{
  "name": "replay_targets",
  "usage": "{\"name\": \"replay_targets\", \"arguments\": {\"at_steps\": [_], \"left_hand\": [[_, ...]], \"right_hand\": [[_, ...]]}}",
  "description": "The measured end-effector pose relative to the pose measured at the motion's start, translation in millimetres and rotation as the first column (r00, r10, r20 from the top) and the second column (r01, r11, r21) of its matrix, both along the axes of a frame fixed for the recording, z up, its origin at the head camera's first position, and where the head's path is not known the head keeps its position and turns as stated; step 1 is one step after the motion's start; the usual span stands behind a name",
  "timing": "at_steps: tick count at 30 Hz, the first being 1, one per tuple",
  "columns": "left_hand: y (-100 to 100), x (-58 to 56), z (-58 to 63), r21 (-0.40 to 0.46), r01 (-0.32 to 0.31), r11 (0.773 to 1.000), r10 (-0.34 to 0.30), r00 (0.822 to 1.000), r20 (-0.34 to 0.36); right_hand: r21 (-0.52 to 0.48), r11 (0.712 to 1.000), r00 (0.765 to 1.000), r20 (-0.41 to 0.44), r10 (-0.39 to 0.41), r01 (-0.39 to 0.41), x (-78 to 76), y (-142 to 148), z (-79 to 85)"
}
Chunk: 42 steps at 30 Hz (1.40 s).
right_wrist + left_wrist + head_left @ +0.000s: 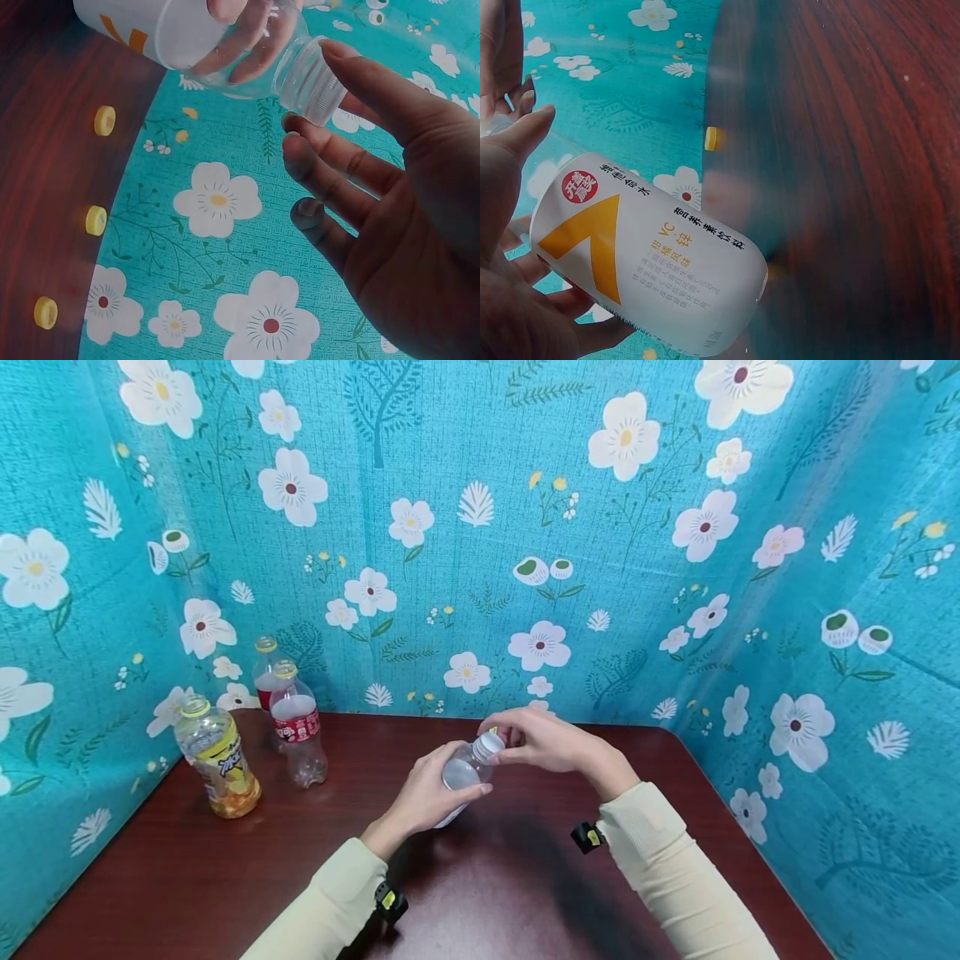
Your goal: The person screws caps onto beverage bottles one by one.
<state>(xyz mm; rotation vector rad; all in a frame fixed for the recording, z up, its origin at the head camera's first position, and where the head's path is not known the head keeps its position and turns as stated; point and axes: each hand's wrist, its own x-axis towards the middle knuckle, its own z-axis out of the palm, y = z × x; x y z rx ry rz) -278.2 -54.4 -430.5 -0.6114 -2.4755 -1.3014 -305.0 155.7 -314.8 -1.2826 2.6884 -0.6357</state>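
My left hand (429,795) grips a clear plastic bottle (459,772) round its body, above the dark tabletop. The bottle is tilted, its neck toward the right hand. Its white label (660,255) carries an orange V shape and a red round mark. At the neck, my right hand (543,742) pinches the white bottle cap (491,742) between thumb and fingers; the cap sits on the bottle mouth. In the right wrist view, the ridged cap (327,97) lies under the thumb, while the lower fingers are held off it, loosely bent.
Two red-labelled bottles (297,729) and a yellow-labelled bottle (222,760) with some amber liquid stand at the table's left. Yellow caps (96,220) lie along the table edge in the right wrist view. A blue flowered cloth (450,527) hangs round the table (480,893).
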Motion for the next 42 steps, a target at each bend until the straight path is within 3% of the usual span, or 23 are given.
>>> {"name": "replay_targets", "arguments": {"at_steps": [12,21,29,36,42], "left_hand": [[-0.6,-2.1,0.2,-0.016,0.037,0.999,-0.037,0.999,0.033],[-0.6,-3.4,-1.0,-0.030,0.041,0.999,-0.040,0.999,0.027],[-1.0,-3.0,-1.1,-0.030,0.047,0.998,-0.046,0.998,0.048],[-1.1,-3.4,0.1,-0.033,0.054,0.998,-0.052,0.997,0.065],[-1.3,-3.2,0.0,-0.041,0.054,0.998,-0.052,0.997,0.064]], "right_hand": [[0.060,0.998,0.998,-0.059,0.030,-0.027,-2.7,-2.2,7.1],[0.057,0.996,0.994,-0.092,-0.059,0.064,-2.3,-4.2,3.0],[0.067,0.997,0.999,-0.021,0.029,-0.028,-0.6,-0.4,7.1],[0.078,0.995,0.997,-0.041,0.059,-0.056,-0.4,0.1,8.6],[0.088,0.996,0.997,-0.074,-0.016,0.022,-0.4,-1.3,5.4]]}}
